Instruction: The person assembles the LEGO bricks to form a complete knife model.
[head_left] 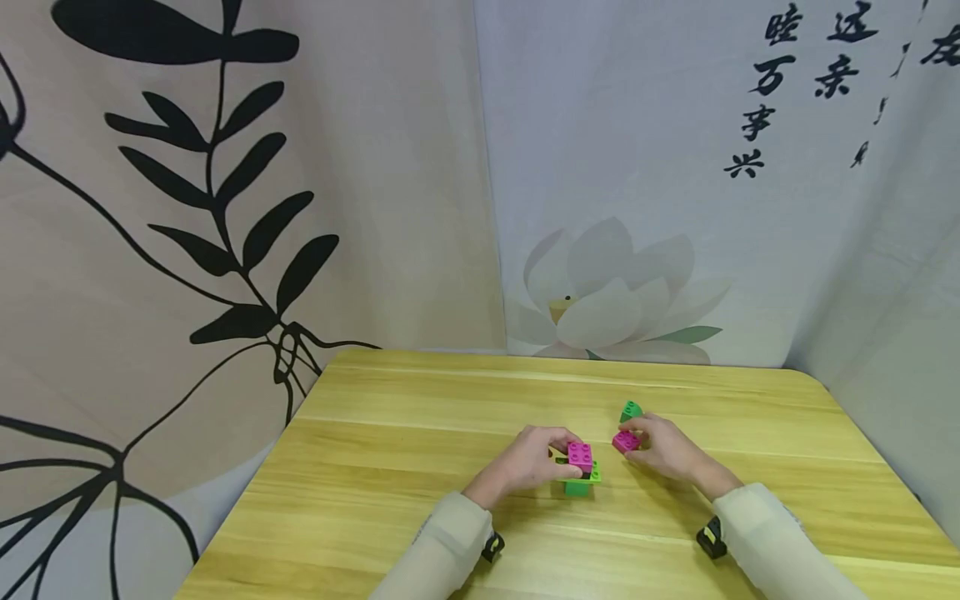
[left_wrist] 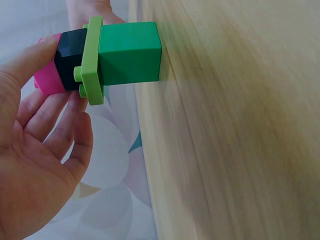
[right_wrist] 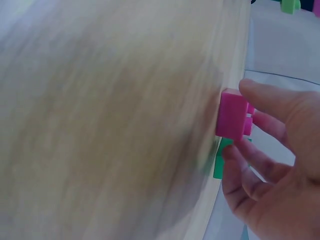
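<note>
My left hand [head_left: 527, 460] pinches a stack of toy building bricks near its top, thumb on one side and fingers on the other. From the top it runs pink brick [head_left: 580, 455], black brick [left_wrist: 71, 54], lime plate [left_wrist: 92, 62] and green block [left_wrist: 131, 53]. The plate juts out wider than the bricks, and the green block is lowest, close over the table. To the right, my right hand [head_left: 670, 452] grips a second pink brick [right_wrist: 232, 115] between thumb and fingertips, low at the tabletop. Just behind that brick sits a smaller green brick [head_left: 630, 409], partly covered by fingers in the right wrist view.
Both hands work over a wooden table [head_left: 420, 417] with light grain. Behind it hangs a printed curtain [head_left: 405, 208] with plant shapes, a lotus and writing. Dark wrist devices show under both sleeves [head_left: 457, 533].
</note>
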